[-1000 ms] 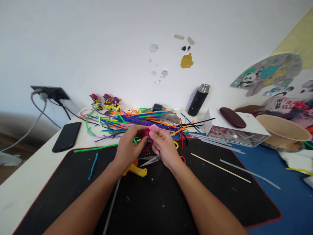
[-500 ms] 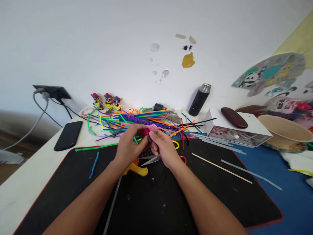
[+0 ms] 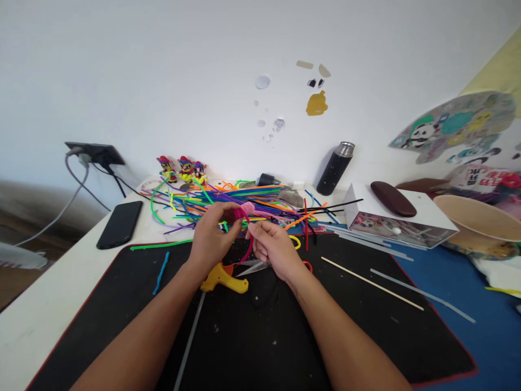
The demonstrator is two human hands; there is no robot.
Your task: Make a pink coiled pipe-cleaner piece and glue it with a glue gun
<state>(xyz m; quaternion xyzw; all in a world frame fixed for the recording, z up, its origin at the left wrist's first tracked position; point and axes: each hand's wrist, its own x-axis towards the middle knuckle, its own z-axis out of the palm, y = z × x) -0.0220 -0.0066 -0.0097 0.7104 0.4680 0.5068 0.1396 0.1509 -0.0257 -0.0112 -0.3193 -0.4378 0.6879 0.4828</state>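
My left hand (image 3: 211, 239) pinches a small pink and magenta pipe-cleaner coil (image 3: 241, 212) above the black mat (image 3: 122, 304). My right hand (image 3: 273, 247) is closed beside it, its fingers gripping the magenta pipe-cleaner strand (image 3: 246, 248) that curves down from the coil. Under my hands lie a yellow glue gun (image 3: 224, 278) and small scissors (image 3: 256, 267) with a red handle. A heap of coloured pipe cleaners (image 3: 240, 198) lies just beyond the hands.
A black phone (image 3: 119, 224) lies at the left, near cables and a socket (image 3: 94, 152). Small pipe-cleaner figures (image 3: 182, 169) and a black flask (image 3: 336, 168) stand by the wall. A white box (image 3: 401, 220), a beige bowl (image 3: 476, 220) and a thin wooden stick (image 3: 370, 282) are at the right.
My right hand has drawn back from the coil toward me, pulling out the magenta strand. My left hand has turned the coil slightly leftward.
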